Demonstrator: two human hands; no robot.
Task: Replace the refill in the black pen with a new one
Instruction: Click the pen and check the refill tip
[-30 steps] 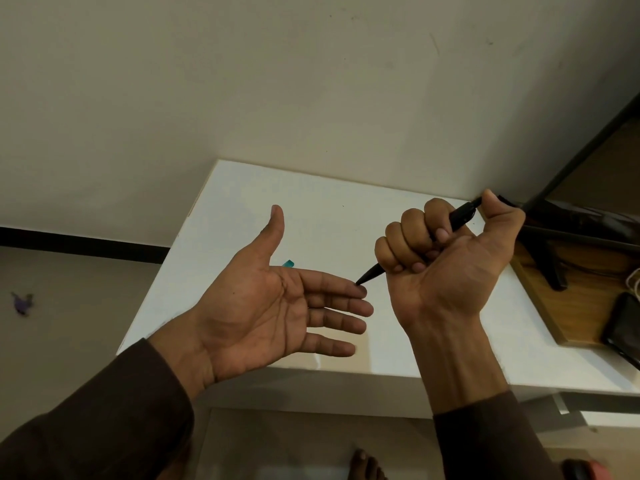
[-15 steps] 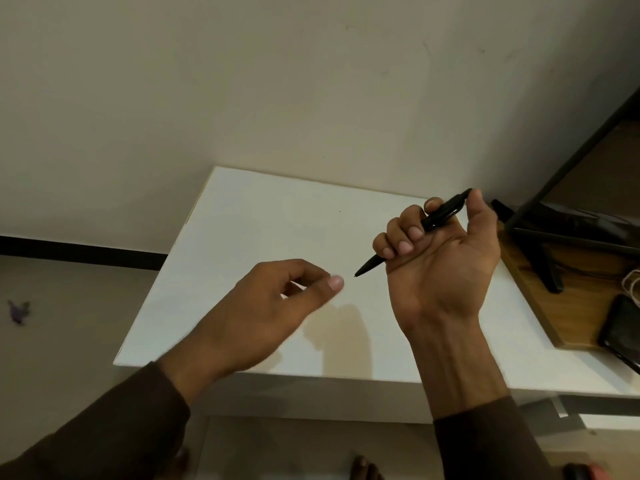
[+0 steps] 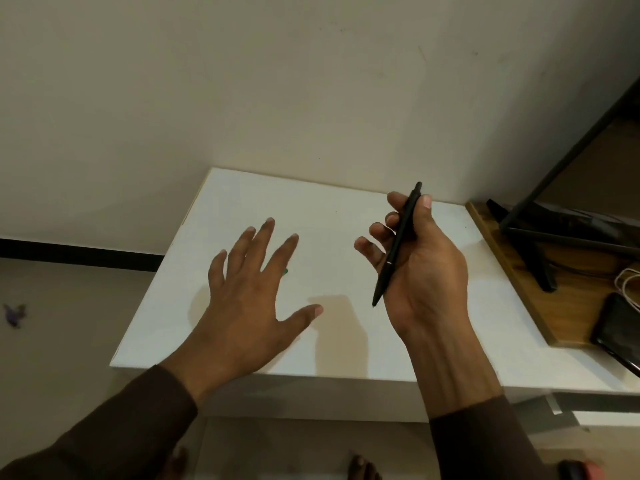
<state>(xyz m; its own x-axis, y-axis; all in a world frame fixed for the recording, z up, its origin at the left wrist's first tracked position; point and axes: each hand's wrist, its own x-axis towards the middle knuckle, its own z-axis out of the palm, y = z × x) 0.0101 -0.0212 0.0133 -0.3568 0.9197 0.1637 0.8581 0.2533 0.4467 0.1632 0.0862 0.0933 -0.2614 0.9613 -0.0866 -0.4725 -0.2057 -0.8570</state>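
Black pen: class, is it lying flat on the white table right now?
No, the black pen is held off the white table in the right hand.

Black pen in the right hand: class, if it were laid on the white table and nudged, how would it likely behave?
The black pen looks slim and round, so it would probably roll. It stays straight across the right hand, so likely stiff. The white table looks smooth, so it may slide.

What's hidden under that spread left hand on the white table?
A small green tip peeks out beside the left hand on the white table; the rest is covered, so I cannot identify it.
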